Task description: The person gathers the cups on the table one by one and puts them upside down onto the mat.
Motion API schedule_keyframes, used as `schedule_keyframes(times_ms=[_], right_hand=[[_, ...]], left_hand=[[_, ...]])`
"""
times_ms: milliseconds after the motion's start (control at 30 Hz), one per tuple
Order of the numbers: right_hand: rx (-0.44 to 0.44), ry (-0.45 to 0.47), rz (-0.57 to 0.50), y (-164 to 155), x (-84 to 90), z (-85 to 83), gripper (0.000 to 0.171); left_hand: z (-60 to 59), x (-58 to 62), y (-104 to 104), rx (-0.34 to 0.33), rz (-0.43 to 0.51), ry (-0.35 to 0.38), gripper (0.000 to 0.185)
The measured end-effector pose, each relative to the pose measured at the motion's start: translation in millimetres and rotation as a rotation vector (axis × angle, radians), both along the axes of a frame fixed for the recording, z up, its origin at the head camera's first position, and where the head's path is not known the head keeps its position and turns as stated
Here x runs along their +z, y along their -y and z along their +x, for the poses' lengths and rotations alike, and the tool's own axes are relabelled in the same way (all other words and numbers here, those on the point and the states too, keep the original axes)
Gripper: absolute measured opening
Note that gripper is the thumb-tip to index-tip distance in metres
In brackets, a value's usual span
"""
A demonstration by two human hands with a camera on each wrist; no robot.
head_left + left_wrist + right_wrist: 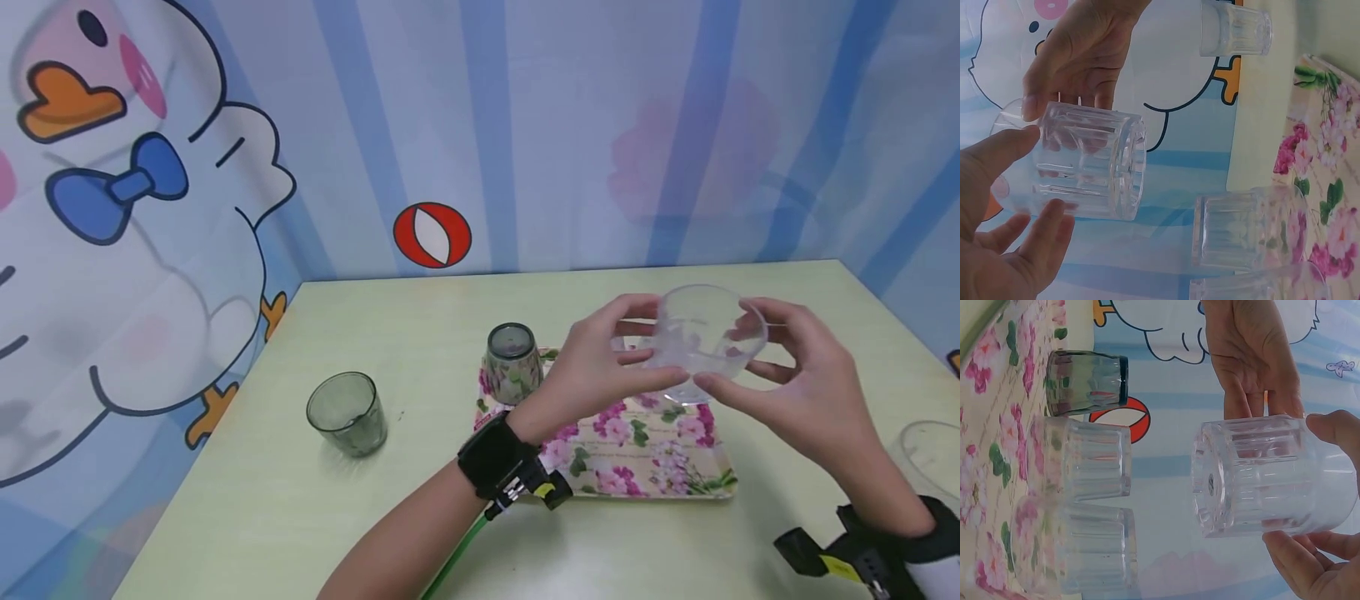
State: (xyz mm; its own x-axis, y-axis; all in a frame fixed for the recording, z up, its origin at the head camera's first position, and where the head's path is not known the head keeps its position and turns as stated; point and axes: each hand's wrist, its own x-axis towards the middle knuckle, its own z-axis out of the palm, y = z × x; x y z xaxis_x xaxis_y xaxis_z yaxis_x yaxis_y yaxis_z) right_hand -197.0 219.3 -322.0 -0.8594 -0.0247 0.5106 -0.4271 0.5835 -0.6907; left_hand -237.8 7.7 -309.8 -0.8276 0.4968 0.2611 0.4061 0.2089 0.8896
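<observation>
Above the flowered rectangular tray, both hands pinch a clear ribbed glass tumbler, left hand and right hand by fingertips only. Smooth glass could slip and strike the upturned tumblers on the tray.

Both hands hold a clear glass in the air above the floral tray. On the tray below stand upturned glasses: a dark one at the tray's 10 o'clock corner and two clear ones beside it. The tray's near half, toward 6 o'clock, lies bare. On the bench, a dark tumbler stands well apart at 9 o'clock and a clear glass at 3 o'clock; the walls close off 12 and 9 o'clock.
</observation>
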Motion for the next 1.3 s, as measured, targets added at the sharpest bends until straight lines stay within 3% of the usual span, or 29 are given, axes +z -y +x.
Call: schedule_keyframes(times_ms=[200, 433, 1300], right_hand=[[0.033, -0.015, -0.011, 10, 1.8, -0.1, 0.08], [0.054, -0.037, -0.006, 25, 6.8, 0.6, 0.08], [0.151, -0.019, -0.027, 67, 21.0, -0.1, 0.08]], left_hand=[[2.0, 0.7, 14, 0.01, -0.004, -0.018, 0.069], [7.1, 2.1, 29, 0.029, 0.03, 0.027, 0.07], [23.8, 10.5, 72, 0.122, 0.038, -0.039, 0.066]])
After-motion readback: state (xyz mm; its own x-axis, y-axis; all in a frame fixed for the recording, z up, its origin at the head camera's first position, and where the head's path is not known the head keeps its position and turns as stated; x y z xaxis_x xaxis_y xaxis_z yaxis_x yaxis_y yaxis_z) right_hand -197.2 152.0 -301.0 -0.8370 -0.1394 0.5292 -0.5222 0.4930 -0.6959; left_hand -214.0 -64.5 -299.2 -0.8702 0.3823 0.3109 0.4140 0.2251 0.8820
